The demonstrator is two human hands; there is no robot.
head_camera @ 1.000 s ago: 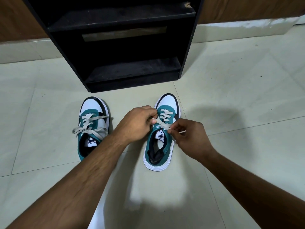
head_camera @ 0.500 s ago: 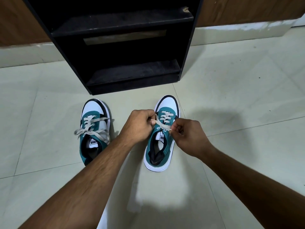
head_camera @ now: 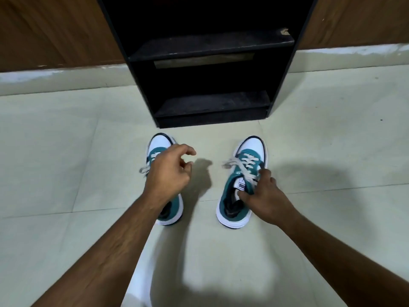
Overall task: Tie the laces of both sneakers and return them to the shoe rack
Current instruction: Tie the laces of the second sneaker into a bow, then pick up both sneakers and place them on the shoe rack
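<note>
Sneakers sit side by side on the pale tiled floor (head_camera: 66,162), toes pointing at the black shoe rack (head_camera: 210,85) just beyond them. On the left, the left sneaker (head_camera: 170,209), teal with a white toe, is mostly covered by the left hand (head_camera: 168,171), which hovers above it with its fingers loosely curled and apart, holding nothing; a bit of grey lace (head_camera: 143,169) pokes out past the wrist. Between the two shoes lies bare floor with the hand's shadow. To the right, the right sneaker (head_camera: 241,187) stands flat, its grey laces (head_camera: 241,165) in a bow across the tongue. The right hand (head_camera: 263,200) has its grip clamped on that shoe's collar, thumb inside the opening and fingers (head_camera: 265,173) over the outer side.
</note>
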